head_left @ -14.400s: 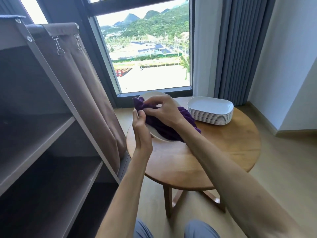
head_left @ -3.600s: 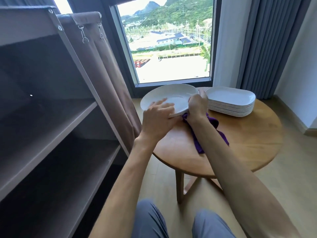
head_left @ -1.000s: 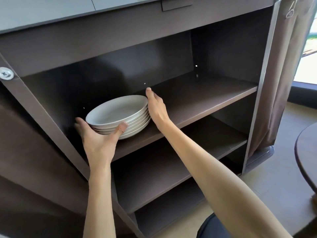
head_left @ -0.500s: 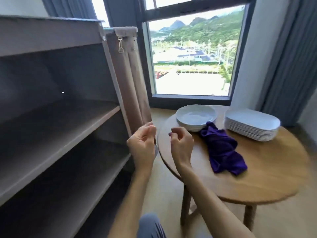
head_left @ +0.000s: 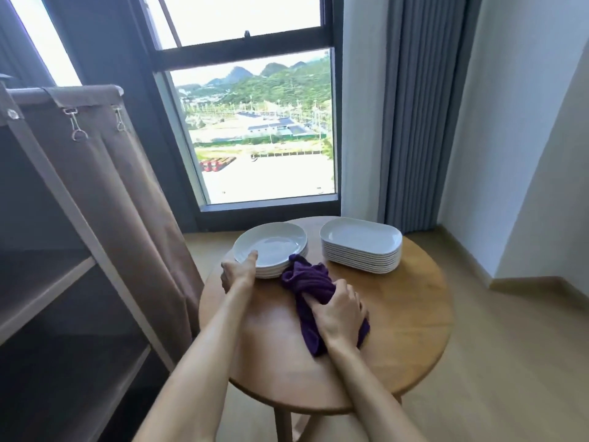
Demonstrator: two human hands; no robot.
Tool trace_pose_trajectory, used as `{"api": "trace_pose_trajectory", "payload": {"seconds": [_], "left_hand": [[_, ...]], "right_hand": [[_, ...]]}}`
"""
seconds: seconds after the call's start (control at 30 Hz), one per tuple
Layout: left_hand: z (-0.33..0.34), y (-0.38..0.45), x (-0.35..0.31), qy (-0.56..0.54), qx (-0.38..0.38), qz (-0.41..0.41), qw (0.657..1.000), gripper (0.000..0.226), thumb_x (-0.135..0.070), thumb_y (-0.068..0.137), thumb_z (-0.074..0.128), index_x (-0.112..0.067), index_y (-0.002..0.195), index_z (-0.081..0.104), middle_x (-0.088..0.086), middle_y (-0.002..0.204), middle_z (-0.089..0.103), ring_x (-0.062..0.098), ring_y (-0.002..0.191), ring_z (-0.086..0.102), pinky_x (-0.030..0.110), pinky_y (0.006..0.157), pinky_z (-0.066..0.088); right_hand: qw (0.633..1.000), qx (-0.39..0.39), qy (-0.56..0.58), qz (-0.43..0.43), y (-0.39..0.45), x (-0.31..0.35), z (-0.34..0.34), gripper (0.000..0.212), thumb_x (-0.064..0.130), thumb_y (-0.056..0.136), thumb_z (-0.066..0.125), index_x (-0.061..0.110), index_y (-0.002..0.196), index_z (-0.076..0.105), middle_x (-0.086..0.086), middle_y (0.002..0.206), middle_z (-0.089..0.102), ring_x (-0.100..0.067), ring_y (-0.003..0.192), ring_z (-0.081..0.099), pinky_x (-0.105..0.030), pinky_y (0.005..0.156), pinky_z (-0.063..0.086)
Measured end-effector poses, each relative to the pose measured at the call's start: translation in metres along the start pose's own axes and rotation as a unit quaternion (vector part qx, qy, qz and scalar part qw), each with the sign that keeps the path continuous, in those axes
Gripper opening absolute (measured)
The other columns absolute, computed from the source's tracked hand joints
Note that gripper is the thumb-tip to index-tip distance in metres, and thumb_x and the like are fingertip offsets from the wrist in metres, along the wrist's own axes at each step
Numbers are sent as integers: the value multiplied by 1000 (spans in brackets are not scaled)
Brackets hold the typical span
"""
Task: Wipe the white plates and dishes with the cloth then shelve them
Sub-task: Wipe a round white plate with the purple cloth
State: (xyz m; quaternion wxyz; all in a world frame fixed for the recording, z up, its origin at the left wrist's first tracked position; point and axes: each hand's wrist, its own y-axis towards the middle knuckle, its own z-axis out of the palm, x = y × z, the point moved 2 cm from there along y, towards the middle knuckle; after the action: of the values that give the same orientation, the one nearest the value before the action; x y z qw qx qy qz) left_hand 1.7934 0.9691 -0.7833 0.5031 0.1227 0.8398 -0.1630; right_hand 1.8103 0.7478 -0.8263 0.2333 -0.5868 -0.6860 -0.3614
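**Hands on a plate and the cloth at the round bench**

The left hand [head_left: 238,275] grasps the near rim of the top round plate [head_left: 271,247], thumb lying over the rim onto its inner face, fingers curled under the edge. That plate tops a short stack of round white plates [head_left: 283,270] at the far left of the round wooden bench [head_left: 414,314]. The exact count in this stack is hard to read.

The right hand [head_left: 339,311] is clenched around the purple cloth [head_left: 306,282], fingers curled into the fabric, gathering it in a bunch on the bench top. The far end of the cloth touches the near right edge of the round stack; its near end trails out under the wrist toward the person.

To the right of the round plates, apart from them, stands a taller stack of oblong white dishes [head_left: 361,250], neatly aligned, at the far right of the bench. Neither hand touches it.

On the left stands a dark open shelf unit [head_left: 47,282] with its shelves in view, and a brown fabric cover [head_left: 127,202] hangs from clips at its side, next to the bench. Behind the bench is a tall window [head_left: 255,138] with a grey curtain [head_left: 414,106] to its right. The floor [head_left: 510,362] is pale wood.
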Motion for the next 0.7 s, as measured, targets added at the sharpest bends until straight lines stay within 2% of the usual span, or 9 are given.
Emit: {"api": "trace_pose_trajectory", "payload": {"seconds": [0.1, 0.2, 0.27, 0.37, 0.43, 0.5, 0.53, 0.6, 0.7], "left_hand": [[1, 12, -4, 22, 20, -22, 999, 53, -28, 85, 74, 0, 129, 64, 24, 126, 68, 41, 118, 64, 43, 99, 55], [-2, 20, -6, 43, 49, -23, 998, 42, -17, 80, 67, 1, 118, 70, 24, 112, 73, 40, 104, 72, 46, 84, 60], [-6, 23, -11, 57, 50, -9, 997, 42, -16, 77, 66, 4, 115, 70, 25, 110, 74, 40, 95, 73, 45, 78, 60], [-15, 24, -23, 67, 32, 15, 997, 42, -18, 76, 62, 6, 110, 70, 26, 107, 73, 43, 98, 73, 49, 83, 61], [-18, 21, -34, 13, 43, 10, 999, 32, -13, 80, 59, 6, 104, 67, 26, 102, 73, 39, 80, 75, 44, 68, 65], [-18, 15, -45, -106, 72, -25, 991, 14, -1, 82, 54, 5, 94, 58, 23, 97, 69, 33, 67, 70, 33, 52, 60], [-18, 12, -49, -171, 89, -54, 980, 12, 4, 81, 50, 4, 93, 54, 21, 95, 65, 32, 68, 66, 31, 51, 58], [-18, 2, -53, -265, 118, -105, 951, 28, 9, 78, 42, -2, 103, 50, 19, 102, 55, 32, 82, 59, 35, 59, 55], [-20, -14, -49, -300, 149, -115, 935, 41, 14, 81, 37, -2, 116, 50, 22, 119, 52, 38, 108, 61, 47, 73, 59]], "right_hand": [[967, -84, 225, 83, 5, -3, -7, 65, 75, 81, 54, 13, 97, 61, -7, 98, 70, -32, 97, 63, -38, 83, 45], [912, -157, 355, 133, 9, -4, -12, 59, 71, 85, 45, 20, 108, 66, 4, 100, 70, -23, 102, 63, -25, 83, 38], [909, -167, 356, 137, 13, -3, -11, 55, 70, 85, 44, 25, 110, 63, 10, 96, 65, -22, 103, 63, -21, 81, 35], [930, -159, 304, 133, 16, -3, -6, 64, 72, 84, 45, 15, 110, 56, -8, 97, 70, -33, 95, 64, -29, 75, 35], [939, -154, 280, 126, 18, -3, -4, 57, 66, 88, 53, 12, 108, 51, -13, 97, 70, -37, 91, 65, -32, 72, 36], [944, -147, 267, 126, 19, -2, -4, 49, 58, 93, 59, 12, 105, 48, -15, 96, 70, -39, 90, 66, -33, 70, 37], [946, -145, 262, 128, 18, -2, -5, 47, 55, 93, 61, 12, 105, 47, -16, 96, 70, -40, 90, 66, -33, 70, 36], [946, -143, 257, 134, 17, -1, -5, 45, 53, 93, 61, 13, 106, 47, -16, 96, 70, -40, 90, 66, -34, 70, 35], [926, -118, 312, 179, 20, 7, -8, 46, 50, 91, 64, 12, 113, 51, -14, 104, 70, -38, 98, 65, -34, 77, 39]]}}
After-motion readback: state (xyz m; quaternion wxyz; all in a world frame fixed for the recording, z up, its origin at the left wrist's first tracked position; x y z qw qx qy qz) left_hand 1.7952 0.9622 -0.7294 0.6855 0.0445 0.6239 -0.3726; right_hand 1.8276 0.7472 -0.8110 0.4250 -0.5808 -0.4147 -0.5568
